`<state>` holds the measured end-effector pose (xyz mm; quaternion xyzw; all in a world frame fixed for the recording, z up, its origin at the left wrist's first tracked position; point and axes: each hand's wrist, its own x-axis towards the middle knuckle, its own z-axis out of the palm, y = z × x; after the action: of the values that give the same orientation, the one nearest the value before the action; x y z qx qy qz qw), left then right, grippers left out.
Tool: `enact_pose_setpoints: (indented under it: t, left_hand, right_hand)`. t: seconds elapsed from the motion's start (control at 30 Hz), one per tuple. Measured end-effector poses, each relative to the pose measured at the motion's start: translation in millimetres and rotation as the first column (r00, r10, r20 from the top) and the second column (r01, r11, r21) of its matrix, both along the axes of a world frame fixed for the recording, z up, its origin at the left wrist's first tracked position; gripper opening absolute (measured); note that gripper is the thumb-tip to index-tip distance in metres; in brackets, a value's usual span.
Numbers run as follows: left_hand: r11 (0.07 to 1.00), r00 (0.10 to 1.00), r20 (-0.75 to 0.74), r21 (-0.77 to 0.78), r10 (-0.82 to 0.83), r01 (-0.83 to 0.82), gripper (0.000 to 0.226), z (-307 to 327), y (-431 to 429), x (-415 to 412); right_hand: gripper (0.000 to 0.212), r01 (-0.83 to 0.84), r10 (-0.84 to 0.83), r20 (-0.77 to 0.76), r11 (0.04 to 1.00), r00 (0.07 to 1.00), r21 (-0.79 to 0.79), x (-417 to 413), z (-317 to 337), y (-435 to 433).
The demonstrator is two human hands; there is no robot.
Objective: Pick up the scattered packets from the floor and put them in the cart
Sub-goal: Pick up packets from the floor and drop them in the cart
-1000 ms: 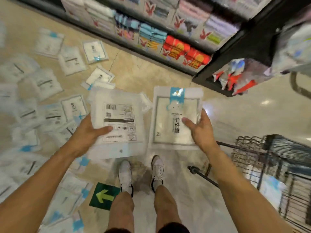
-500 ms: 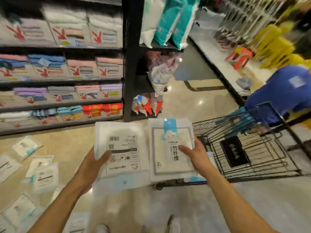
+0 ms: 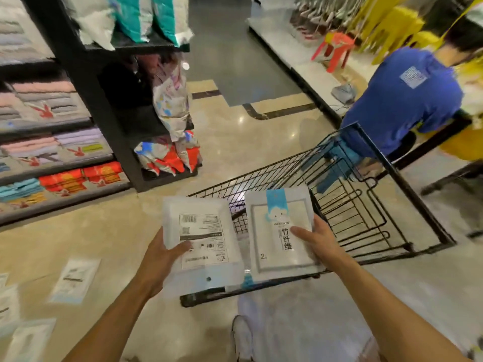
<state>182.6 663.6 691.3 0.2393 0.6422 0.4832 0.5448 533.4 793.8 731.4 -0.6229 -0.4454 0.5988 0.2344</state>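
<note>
Two hands hold one packet each over the near edge of the wire shopping cart point(image 3: 406, 182); the left hand point(image 3: 159, 259) grips the barcode-labelled packet point(image 3: 206, 231), thumb across its face; the right hand point(image 3: 316, 241) grips the blue-topped packet point(image 3: 277, 220) likewise; loose packets point(image 3: 74, 280) lie on the glossy beige tiled floor point(image 3: 109, 231) at left; black shelving point(image 3: 86, 105) carries folded towels point(image 3: 62, 178); a person in a blue shirt point(image 3: 402, 100) sits beyond the cart.

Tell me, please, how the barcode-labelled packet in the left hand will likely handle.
Probably light: the left hand holds the packet by one edge. Likely slightly floppy and slippery, since its clear plastic margin looks thin and glossy.
</note>
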Motion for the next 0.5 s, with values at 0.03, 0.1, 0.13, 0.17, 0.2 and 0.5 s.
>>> enact_pose_setpoints:
  t: [0.03,0.1,0.13,0.17,0.2,0.5]
  left_hand:
    - [1.0,1.0,-0.001,-0.018,-0.008,0.008,0.054,-9.3,12.2,14.0]
    - [0.998,1.0,0.008,-0.055,-0.022,0.022,0.05,-33.0,36.2,35.6]
    - [0.997,1.0,0.013,-0.078,-0.026,0.026,0.049,-46.4,47.7,43.3]
    - [0.995,0.999,0.018,-0.093,-0.03,0.031,0.05,-61.2,58.4,49.7]
    - [0.994,0.999,0.026,-0.103,-0.029,0.032,0.05,-75.8,68.4,54.3]
    - [0.97,0.994,0.057,-0.223,-0.089,0.1,0.065,-238.8,125.1,68.5]
  right_hand:
    - [0.045,-0.003,0.003,0.015,1.0,1.0,-0.011,12.4,-8.4,15.0]
    - [0.041,-0.024,0.025,0.034,0.999,0.999,-0.038,31.8,-32.2,45.5]
    - [0.039,-0.037,0.039,0.041,0.998,0.998,-0.049,38.9,-45.8,58.6]
    - [0.037,-0.055,0.057,0.05,0.997,0.997,-0.053,44.0,-60.9,70.3]
    - [0.036,-0.072,0.075,0.055,0.996,0.996,-0.055,47.9,-76.9,80.7]
    - [0.041,-0.121,0.143,0.128,0.979,0.981,-0.162,59.7,-248.1,138.9]
